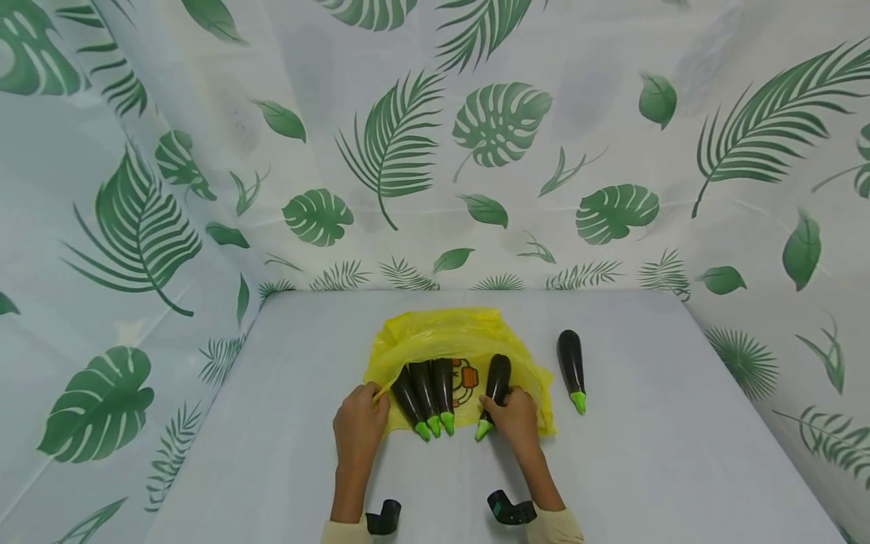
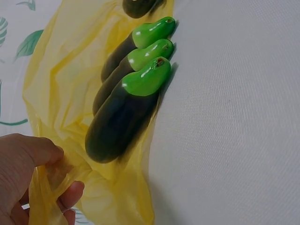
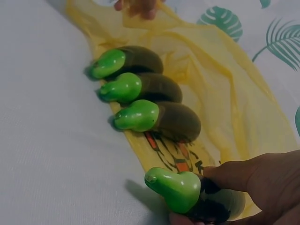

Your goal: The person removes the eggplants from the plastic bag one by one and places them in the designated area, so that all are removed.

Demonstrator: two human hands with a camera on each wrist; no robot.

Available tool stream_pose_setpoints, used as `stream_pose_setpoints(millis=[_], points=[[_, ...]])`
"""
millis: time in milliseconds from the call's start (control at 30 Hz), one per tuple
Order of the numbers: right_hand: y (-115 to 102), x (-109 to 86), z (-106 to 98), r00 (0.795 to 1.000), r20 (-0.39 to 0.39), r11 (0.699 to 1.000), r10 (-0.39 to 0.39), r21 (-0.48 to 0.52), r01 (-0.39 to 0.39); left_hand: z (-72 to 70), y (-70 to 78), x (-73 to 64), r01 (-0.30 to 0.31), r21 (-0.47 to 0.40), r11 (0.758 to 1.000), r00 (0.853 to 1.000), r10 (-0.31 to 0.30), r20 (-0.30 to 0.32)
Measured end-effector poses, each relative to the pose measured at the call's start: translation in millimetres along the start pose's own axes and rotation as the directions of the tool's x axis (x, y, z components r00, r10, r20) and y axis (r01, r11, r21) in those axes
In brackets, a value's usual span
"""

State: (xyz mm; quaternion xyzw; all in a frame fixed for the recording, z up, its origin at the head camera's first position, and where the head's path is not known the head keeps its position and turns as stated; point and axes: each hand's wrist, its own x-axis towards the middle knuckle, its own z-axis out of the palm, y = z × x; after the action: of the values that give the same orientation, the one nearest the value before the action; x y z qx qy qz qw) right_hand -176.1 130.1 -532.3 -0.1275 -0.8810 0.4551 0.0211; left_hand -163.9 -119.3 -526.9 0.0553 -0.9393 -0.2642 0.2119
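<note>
Three eggplants [image 1: 424,387] are lying in the mouth of the yellow bag [image 1: 442,326]; your left hand [image 1: 360,421] is pinching its rim, your right hand [image 1: 518,419] gripping a fourth eggplant [image 1: 499,372]. You're apparently loading, next needing to slide that one deeper; a fifth eggplant [image 1: 571,361] is lying outside.

- A screened-off booth [image 1: 737,219]; what kind of room holds it cannot be told.
- Leaf-printed sheets [image 1: 421,257] stand along the far, left and right edges of a plain white table [image 1: 632,453], turning at its far corners.
</note>
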Motion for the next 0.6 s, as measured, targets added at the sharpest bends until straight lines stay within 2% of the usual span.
stream_pose_setpoints(millis=[367, 600], points=[[-3.8, -3.3, -3.2, 0.997, 0.059, 0.996, 0.054, 0.062, -0.058, 0.3, -0.6, -0.6, 0.009, 0.011, 1.000, 1.000, -0.009, 0.013], [-6.2, -5.1, -5.9, 0.997, 0.067, 0.996, 0.035, 0.076, -0.040, -1.2, 0.5, -0.1, -0.004, 0.001, 1.000, 1.000, 0.004, -0.008]])
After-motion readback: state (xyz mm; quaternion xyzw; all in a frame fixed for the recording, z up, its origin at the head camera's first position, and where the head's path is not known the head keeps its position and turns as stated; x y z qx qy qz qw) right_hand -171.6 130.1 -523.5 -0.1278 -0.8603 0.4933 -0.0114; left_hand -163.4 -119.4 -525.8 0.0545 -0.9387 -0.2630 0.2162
